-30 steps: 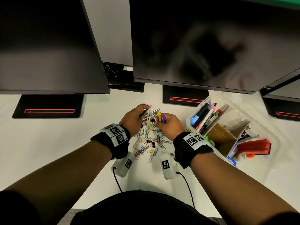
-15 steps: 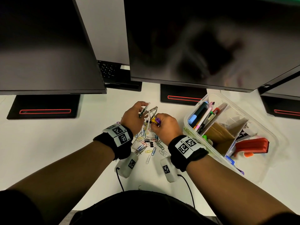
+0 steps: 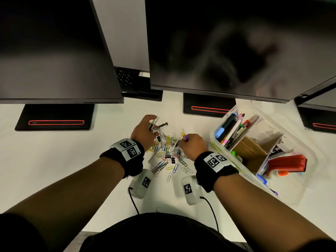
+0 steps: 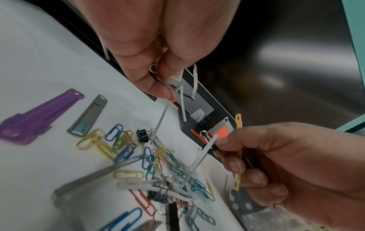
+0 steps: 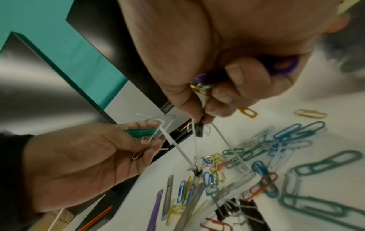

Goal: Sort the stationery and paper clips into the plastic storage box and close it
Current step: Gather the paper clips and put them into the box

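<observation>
Both hands pinch clips above a blurred pile on the white tabletop (image 3: pixel 54 160).

The left hand (image 3: pixel 143 132) grips thin grey and clear strips; the right hand (image 3: pixel 192 145) pinches purple and yellow plastic clips (image 3: pixel 184 136). Glossy coloured wire paper clips (image 3: pixel 168 153) tangle between them; the clear plastic storage box (image 3: pixel 307 148) stands open to the right, its far corner hidden.

Coloured paper clips (image 3: pixel 168 150): loose heap on white desk. Clear plastic storage box (image 3: pixel 298 142): open, right, holding pens.

Office: desk (image 3: pixel 54 160), several monitors (image 3: pixel 218 42)
</observation>
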`<state>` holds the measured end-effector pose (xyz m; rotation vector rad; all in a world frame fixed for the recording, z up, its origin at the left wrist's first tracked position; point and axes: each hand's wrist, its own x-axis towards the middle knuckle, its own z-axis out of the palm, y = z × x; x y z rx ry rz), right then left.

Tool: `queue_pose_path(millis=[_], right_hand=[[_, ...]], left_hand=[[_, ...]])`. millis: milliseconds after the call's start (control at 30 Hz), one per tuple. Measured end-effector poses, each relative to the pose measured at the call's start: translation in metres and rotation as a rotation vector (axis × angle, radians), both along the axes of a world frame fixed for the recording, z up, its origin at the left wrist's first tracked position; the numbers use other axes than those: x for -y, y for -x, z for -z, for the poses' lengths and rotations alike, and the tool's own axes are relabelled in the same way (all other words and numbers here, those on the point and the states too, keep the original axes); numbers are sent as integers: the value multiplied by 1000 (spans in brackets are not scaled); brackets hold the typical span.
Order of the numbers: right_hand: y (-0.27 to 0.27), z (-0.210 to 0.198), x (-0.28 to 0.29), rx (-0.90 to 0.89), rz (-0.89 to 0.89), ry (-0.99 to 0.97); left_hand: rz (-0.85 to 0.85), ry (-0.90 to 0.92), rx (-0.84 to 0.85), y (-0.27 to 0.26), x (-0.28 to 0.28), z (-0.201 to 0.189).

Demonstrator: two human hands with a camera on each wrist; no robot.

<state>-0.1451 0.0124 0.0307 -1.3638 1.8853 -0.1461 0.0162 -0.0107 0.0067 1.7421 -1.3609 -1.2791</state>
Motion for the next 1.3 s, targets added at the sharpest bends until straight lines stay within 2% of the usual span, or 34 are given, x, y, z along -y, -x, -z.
queue_pose_path(millis=[233,600,800,933,1000,1167,1300], right_hand=[[-5,-5,7,-33,-57,-270],[-13,-31,14,-136,-263,-315],[-7,-36,15,-212,-360,-392],[-8,-30,13,-426,-495,-301],[-8,-23,11,-471,-511,-243],[-18,-2,2,-232,-573,-9],[-28,13,-3,-283,-690,38]], left_hand=[[27,-91,86,-10,-3,4],[103,-94,210,-23,-11,1],[129,-94,171,-25,-8,0],[141,-91,146,-24,-10,0],[142,-95,154,-25,-11,-1],[127,-117,109,-31,-13,2],[114,-95,95,-35,-15,0]])
